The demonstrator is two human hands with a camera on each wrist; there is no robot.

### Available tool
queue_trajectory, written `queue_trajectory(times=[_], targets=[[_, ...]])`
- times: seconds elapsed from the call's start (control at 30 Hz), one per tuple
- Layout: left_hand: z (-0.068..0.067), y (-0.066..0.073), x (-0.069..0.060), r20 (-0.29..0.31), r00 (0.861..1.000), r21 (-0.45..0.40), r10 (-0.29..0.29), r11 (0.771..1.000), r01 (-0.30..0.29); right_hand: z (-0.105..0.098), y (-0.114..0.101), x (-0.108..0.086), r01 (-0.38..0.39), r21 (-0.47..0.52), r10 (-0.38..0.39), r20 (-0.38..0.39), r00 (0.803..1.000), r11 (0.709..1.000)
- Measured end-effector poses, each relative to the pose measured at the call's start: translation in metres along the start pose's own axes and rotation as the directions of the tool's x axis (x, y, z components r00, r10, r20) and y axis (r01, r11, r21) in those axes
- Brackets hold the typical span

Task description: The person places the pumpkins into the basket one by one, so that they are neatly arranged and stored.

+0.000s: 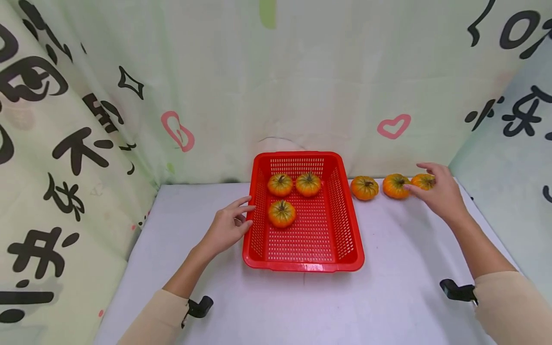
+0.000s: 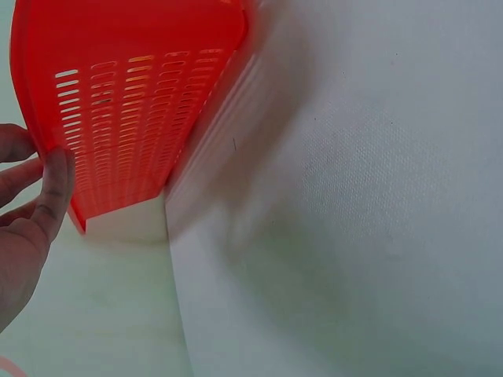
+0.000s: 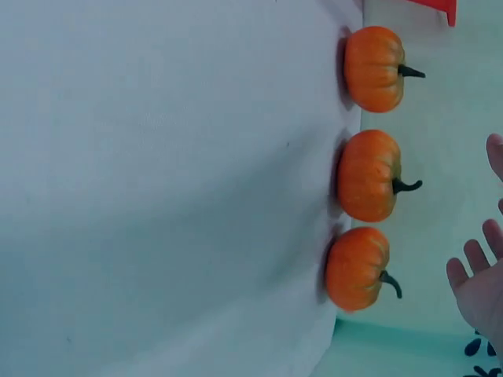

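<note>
Basket (image 1: 302,267): red, slotted walls, standing just right of the left hand (image 1: 226,225) and well to the left of the right hand (image 1: 440,191).
Left-hand grip: fingers spread and barely bent, touching the basket's left rim and outer wall rather than wrapped round them.
Right-hand grip: thumb and fingers wide apart, holding nothing; the right wrist view shows clear space between them and the fruit-like shapes below.
Under the right hand: right pumpkin (image 1: 422,181), seen through the gap between thumb and fingers and partly covered by the hand; middle pumpkin (image 1: 394,185), below and just left of the thumb tip; left pumpkin (image 1: 364,188), farther left, near the basket's right wall.
Inside the basket, right of the left hand: near pumpkin (image 1: 282,214), across the rim from the fingertips; far-left pumpkin (image 1: 280,185), a little beyond them; far-right pumpkin (image 1: 308,185), beside that one.
Pumpkin colour: orange, with dark stems.
Table (image 1: 366,306): white, below both hands.
Backdrop (image 1: 319,96): pale cloth beyond both hands, with black lettering and pink hearts.
Sleeves (image 1: 153,320): beige, behind each hand.
</note>
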State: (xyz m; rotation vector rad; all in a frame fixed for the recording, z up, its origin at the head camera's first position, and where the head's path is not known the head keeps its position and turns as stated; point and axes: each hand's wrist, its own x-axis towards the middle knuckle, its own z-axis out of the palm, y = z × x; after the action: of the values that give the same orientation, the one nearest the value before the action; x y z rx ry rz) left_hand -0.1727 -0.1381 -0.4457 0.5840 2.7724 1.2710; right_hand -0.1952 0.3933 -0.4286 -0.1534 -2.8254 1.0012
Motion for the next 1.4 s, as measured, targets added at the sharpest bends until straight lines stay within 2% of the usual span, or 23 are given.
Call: queue_trajectory(times=[0.1, 0.23, 0.43, 0.7, 0.8, 0.9, 1.03, 1.27, 1.4], targets=[[0.001, 0.0, 0.001, -0.002, 1.0, -0.004, -0.001, 1.0, 0.001, -0.005, 0.014, 0.004, -0.052, 0.016, 0.053, -0.024, 0.998, 0.999], [0.0, -0.001, 0.0, -0.004, 1.0, -0.011, -0.004, 1.0, 0.004, -0.01, 0.033, 0.009, -0.14, 0.053, 0.142, -0.016, 0.99, 0.989], [0.0, -0.002, 0.0, -0.005, 1.0, -0.017, -0.002, 1.0, 0.002, -0.012, 0.059, 0.011, -0.274, 0.115, 0.269, 0.055, 0.962, 0.955], [0.0, -0.002, 0.002, 0.007, 1.0, -0.03, -0.001, 1.0, 0.001, -0.003, 0.086, 0.015, -0.358, 0.187, 0.332, 0.153, 0.931, 0.915], [0.0, -0.002, 0.001, 0.006, 1.0, -0.031, -0.009, 0.999, 0.009, 0.001, 0.09, 0.019, -0.378, 0.209, 0.347, 0.171, 0.922, 0.902], [-0.001, -0.003, 0.001, 0.005, 1.0, -0.031, -0.01, 0.999, 0.01, 0.004, 0.092, 0.023, -0.378, 0.208, 0.344, 0.182, 0.921, 0.902], [-0.002, -0.003, -0.001, 0.008, 1.0, -0.026, -0.009, 1.0, 0.009, 0.008, 0.094, 0.028, -0.377, 0.176, 0.345, 0.188, 0.92, 0.909], [-0.002, -0.004, 0.001, 0.013, 1.0, -0.02, -0.009, 1.0, 0.009, 0.01, 0.094, 0.031, -0.429, 0.129, 0.404, 0.18, 0.897, 0.894], [-0.002, -0.004, 0.002, 0.009, 1.0, -0.03, 0.015, 0.999, -0.015, 0.012, 0.094, 0.034, -0.425, 0.096, 0.407, 0.165, 0.898, 0.9]])
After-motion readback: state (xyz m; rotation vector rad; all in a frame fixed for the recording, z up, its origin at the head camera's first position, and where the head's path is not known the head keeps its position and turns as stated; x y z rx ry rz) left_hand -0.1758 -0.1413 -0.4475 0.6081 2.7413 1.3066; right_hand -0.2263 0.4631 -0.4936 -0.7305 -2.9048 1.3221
